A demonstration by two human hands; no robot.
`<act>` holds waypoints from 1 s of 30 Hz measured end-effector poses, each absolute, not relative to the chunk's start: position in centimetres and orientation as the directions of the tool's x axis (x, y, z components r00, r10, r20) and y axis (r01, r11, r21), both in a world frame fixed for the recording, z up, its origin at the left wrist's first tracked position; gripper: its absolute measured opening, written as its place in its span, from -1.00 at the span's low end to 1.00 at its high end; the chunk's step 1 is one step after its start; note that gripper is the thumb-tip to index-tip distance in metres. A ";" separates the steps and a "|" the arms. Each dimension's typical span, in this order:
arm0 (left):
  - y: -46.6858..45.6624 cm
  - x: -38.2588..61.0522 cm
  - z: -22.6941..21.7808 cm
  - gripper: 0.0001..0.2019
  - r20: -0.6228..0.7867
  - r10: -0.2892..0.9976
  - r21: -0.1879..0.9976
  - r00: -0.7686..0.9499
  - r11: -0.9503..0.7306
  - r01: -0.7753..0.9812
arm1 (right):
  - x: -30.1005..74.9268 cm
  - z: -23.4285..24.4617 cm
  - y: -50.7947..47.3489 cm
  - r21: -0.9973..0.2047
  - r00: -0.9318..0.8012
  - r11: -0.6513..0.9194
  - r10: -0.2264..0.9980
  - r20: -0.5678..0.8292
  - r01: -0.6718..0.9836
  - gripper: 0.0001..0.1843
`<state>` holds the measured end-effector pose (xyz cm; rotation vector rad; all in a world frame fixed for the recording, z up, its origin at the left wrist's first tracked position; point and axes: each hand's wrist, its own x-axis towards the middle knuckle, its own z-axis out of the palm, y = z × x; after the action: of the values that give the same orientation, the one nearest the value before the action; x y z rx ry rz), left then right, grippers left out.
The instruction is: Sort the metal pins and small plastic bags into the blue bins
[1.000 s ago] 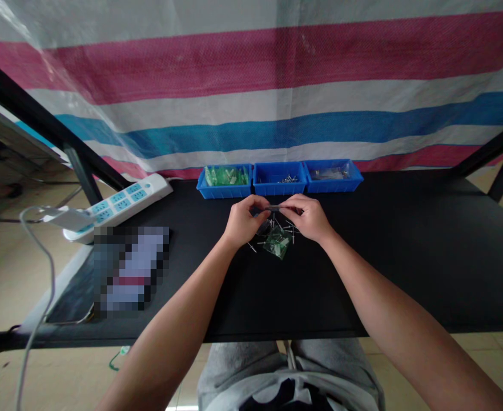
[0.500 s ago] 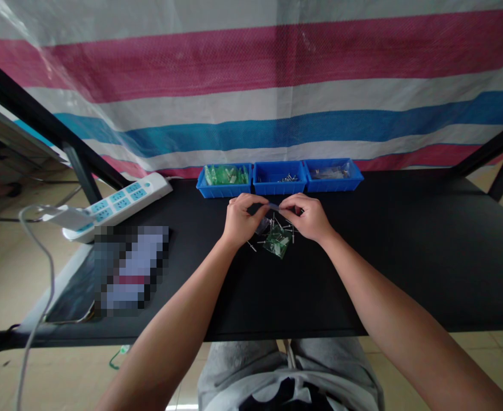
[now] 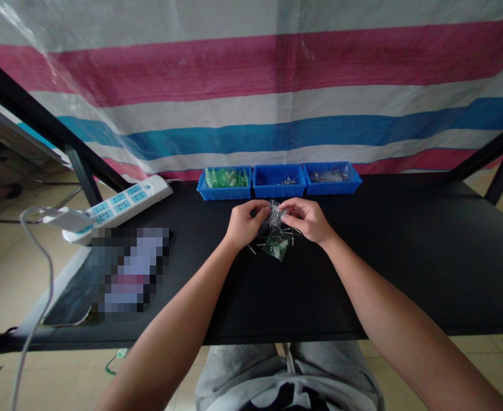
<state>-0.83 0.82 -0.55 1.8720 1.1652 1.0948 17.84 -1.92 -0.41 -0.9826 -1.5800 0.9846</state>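
Between my hands is a small clear plastic bag with pale contents I cannot make out. My left hand pinches its left edge between thumb and fingers. On the opposite edge, my right hand has thumb and fingertips closed on it. Just below lies a small green plastic bag on the black table. Around it are scattered several thin metal pins that look like pop rivets, partly hidden by the clear bag and my hands.
Three blue bins stand in a row at the back: the left bin holds green bags, the middle bin loose metal pieces, the right bin clear bags. A white power strip with a plugged-in charger lies left, above a blurred flat object.
The clear bag has tilted, so its face now shows instead of its thin edge. My hands stay in nearly the same place, still gripping both sides.
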 end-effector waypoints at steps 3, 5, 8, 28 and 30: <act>0.9 -0.8 -0.6 -0.70 0.310 0.917 0.846 0.251 -0.386 0.367 | 17.9 -0.6 -1.7 -0.934 -0.116 0.337 0.939 0.324 0.118 -0.83; 1.0 -0.8 -0.6 -0.68 0.332 0.916 0.833 0.226 -0.397 0.385 | 18.1 -0.9 -1.3 -0.932 -0.018 0.339 0.940 0.339 0.132 -0.84; 1.3 -1.0 -0.7 -0.73 0.362 0.914 0.805 0.185 -0.406 0.433 | 18.9 -1.3 -0.4 -0.925 0.173 0.334 0.915 0.365 0.182 -0.81; 2.2 -2.0 -0.9 -0.76 0.371 0.902 0.638 0.219 -0.419 0.646 | 21.5 -2.8 0.9 -0.726 0.214 0.380 0.785 0.581 0.573 -0.53; 2.3 -2.2 -1.0 -0.73 0.405 0.880 0.614 0.248 -0.463 0.640 | 20.8 -2.3 0.5 -0.687 0.144 0.391 0.800 0.583 0.612 -0.69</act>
<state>-2.22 2.30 -0.96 2.2031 1.4015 1.0438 20.79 0.50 -2.33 -1.3034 -1.5505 0.2135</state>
